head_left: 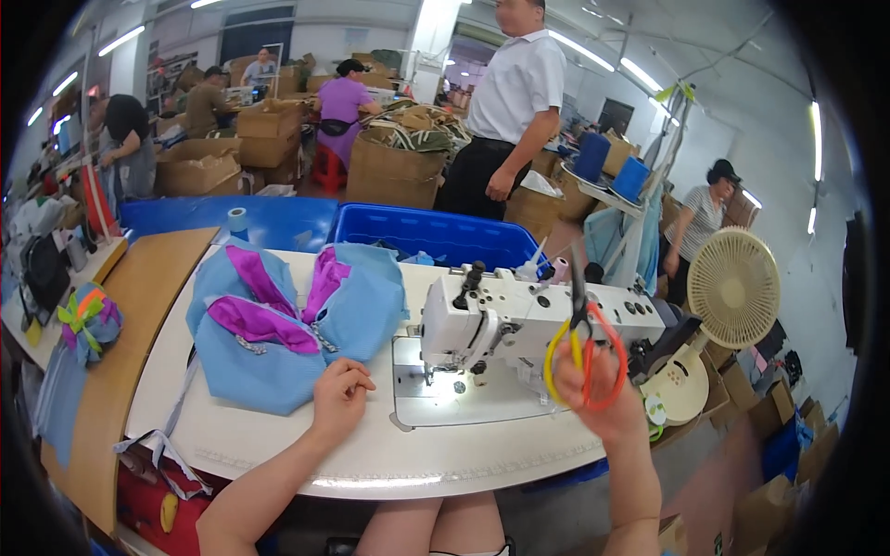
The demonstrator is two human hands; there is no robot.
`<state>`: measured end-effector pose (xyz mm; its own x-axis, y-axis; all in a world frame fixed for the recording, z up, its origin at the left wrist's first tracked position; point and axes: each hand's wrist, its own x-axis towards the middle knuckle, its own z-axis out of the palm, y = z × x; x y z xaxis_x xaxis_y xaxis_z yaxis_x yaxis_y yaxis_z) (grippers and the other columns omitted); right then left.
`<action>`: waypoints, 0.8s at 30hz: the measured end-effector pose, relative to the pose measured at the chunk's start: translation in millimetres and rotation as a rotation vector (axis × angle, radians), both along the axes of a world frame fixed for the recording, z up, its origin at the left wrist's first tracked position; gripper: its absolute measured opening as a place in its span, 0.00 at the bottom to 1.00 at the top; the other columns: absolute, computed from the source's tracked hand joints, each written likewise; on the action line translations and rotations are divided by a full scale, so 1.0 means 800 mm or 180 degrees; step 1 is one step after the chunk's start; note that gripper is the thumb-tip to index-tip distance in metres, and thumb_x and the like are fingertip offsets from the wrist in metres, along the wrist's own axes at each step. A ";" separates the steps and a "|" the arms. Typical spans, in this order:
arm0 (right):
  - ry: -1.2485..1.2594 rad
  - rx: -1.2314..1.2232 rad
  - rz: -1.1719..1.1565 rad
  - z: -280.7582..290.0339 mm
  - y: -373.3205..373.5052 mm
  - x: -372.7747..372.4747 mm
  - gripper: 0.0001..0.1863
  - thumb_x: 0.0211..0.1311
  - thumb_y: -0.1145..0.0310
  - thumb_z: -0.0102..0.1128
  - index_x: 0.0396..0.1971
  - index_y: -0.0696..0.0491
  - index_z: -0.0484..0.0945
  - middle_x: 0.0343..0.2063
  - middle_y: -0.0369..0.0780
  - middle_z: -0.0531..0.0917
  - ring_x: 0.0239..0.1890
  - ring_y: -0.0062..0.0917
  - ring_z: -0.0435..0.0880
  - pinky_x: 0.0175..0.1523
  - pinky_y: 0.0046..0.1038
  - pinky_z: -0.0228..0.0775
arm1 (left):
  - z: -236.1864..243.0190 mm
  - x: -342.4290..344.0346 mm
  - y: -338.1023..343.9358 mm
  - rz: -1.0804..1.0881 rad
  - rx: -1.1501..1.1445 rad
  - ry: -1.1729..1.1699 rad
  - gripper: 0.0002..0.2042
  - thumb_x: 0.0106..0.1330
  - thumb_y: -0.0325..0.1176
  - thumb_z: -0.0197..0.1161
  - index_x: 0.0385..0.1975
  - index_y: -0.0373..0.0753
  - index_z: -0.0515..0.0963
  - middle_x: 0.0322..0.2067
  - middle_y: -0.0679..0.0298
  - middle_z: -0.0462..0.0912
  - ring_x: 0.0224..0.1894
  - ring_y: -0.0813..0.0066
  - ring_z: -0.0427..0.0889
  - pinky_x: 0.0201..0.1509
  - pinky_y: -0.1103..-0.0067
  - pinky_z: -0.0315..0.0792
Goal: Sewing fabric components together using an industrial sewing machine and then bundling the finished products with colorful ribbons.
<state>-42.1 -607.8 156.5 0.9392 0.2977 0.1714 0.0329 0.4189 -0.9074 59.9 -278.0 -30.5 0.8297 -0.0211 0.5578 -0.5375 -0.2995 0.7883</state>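
Observation:
My right hand (pixel 598 375) is raised in front of the sewing machine and grips a pair of scissors (pixel 580 320) with one red and one yellow handle loop. The dark blades point up. On the white table lies light blue ribbed fabric (pixel 250 375) with magenta fabric (pixel 264 322) showing in its openings and small patterned cords beside them. My left hand (pixel 341 394) is closed at the fabric's lower right edge, fingers curled; whatever they may hold is hidden. The white sewing machine (pixel 519 320) stands to its right, its lamp lighting the needle plate (pixel 459 386).
Behind the table sits a blue plastic bin (pixel 436 225). A thread spool (pixel 237 221) stands at the back left. At the right is a cream fan (pixel 734 287). A person in a white shirt (pixel 519 83) stands beyond the bin; other people work among cardboard boxes (pixel 394 171).

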 end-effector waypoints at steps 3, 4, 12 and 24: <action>0.0330 -0.0289 0.0322 -0.029 0.014 -0.018 0.25 0.73 0.51 0.50 0.54 0.60 0.72 0.27 0.35 0.72 0.26 0.22 0.70 0.33 0.22 0.61 | -0.004 -0.001 -0.001 -0.0044 0.0040 -0.0111 0.10 0.52 0.12 0.56 0.24 0.35 0.81 0.36 0.63 0.80 0.30 0.77 0.77 0.29 0.83 0.68; 0.0500 -0.0331 0.0424 -0.039 0.013 -0.021 0.25 0.74 0.52 0.50 0.53 0.60 0.72 0.26 0.36 0.72 0.26 0.23 0.70 0.33 0.22 0.61 | -0.004 -0.001 -0.003 -0.0082 0.0054 -0.0092 0.10 0.52 0.12 0.57 0.24 0.35 0.81 0.36 0.63 0.81 0.31 0.77 0.78 0.29 0.82 0.69; 0.1010 -0.0876 0.0975 -0.087 0.007 -0.028 0.34 0.47 0.56 0.80 0.50 0.60 0.75 0.31 0.39 0.79 0.27 0.21 0.76 0.29 0.21 0.65 | -0.006 -0.005 0.003 0.0013 0.0081 -0.0175 0.07 0.51 0.15 0.59 0.23 0.37 0.79 0.33 0.62 0.80 0.36 0.62 0.79 0.36 0.72 0.73; 0.0874 -0.1673 0.0638 -0.127 -0.006 -0.040 0.32 0.43 0.58 0.83 0.45 0.63 0.79 0.27 0.37 0.79 0.22 0.19 0.75 0.26 0.22 0.64 | -0.006 -0.005 0.000 0.0005 0.0043 -0.0354 0.08 0.51 0.14 0.57 0.23 0.36 0.78 0.34 0.63 0.79 0.38 0.66 0.78 0.33 0.74 0.70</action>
